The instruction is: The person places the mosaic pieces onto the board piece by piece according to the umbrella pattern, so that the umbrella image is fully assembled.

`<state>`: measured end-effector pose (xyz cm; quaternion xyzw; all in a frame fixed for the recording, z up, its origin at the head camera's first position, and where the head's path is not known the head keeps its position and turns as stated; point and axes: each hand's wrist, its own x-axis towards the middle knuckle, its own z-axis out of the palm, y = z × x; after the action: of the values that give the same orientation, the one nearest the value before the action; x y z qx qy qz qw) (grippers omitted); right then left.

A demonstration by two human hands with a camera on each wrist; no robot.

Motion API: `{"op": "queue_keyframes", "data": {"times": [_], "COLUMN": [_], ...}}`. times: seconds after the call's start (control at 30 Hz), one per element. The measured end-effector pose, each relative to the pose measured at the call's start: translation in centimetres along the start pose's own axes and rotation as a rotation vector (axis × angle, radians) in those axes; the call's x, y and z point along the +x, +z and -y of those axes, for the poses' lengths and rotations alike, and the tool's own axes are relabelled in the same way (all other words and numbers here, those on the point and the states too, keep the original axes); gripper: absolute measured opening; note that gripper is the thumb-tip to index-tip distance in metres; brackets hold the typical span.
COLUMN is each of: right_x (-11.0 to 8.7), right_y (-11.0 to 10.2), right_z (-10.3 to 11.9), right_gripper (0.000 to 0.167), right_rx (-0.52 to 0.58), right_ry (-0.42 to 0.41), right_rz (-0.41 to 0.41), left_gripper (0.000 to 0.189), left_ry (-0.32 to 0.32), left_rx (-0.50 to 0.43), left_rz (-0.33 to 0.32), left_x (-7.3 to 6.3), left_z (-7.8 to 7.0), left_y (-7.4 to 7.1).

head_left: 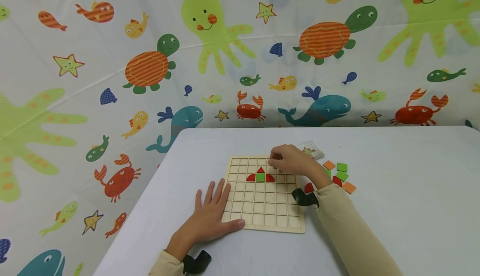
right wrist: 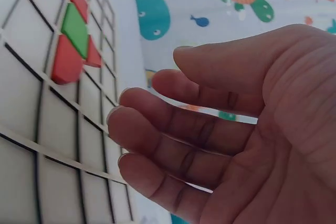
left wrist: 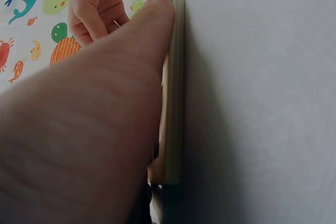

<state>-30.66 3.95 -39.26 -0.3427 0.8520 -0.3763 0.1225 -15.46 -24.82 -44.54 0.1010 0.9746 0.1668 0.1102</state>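
Observation:
A pale wooden grid board (head_left: pixel 262 209) lies on the table in the head view. On it sit a green square tile (head_left: pixel 260 177), a red triangle tile (head_left: pixel 261 170) above it, and a red curved tile on each side, the left one (head_left: pixel 251 178) and the right one (head_left: pixel 270 178). My left hand (head_left: pixel 211 220) is spread along the board's left side, its thumb on the near left corner. Over the board's upper right part is my right hand (head_left: pixel 294 159). Its loosely bent fingers (right wrist: pixel 157 140) hold nothing in the right wrist view, with the thumb apart from them.
Beyond my right hand lies a small printed grid card (head_left: pixel 315 151). Several loose tiles are right of the board, among them a green tile (head_left: pixel 342 167), an orange tile (head_left: pixel 349 187) and a red tile (head_left: pixel 309 187). A patterned sea-animal curtain (head_left: pixel 232 38) hangs behind the table.

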Motion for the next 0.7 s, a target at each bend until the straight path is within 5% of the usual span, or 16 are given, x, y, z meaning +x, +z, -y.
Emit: {"op": "queue_keyframes", "data": {"times": [0.7], "right_x": [-3.8], "right_y": [-5.9], "right_z": [0.6], "right_gripper": [0.029], "right_rx": [-0.070], "right_ry": [0.201], "right_rz": [-0.084], "left_gripper": [0.117], "left_ry": [-0.005], "left_rx": [-0.011], "left_rz": [0.007], "left_x": [-0.1], "left_z": [-0.1], "left_y": [-0.2]}}
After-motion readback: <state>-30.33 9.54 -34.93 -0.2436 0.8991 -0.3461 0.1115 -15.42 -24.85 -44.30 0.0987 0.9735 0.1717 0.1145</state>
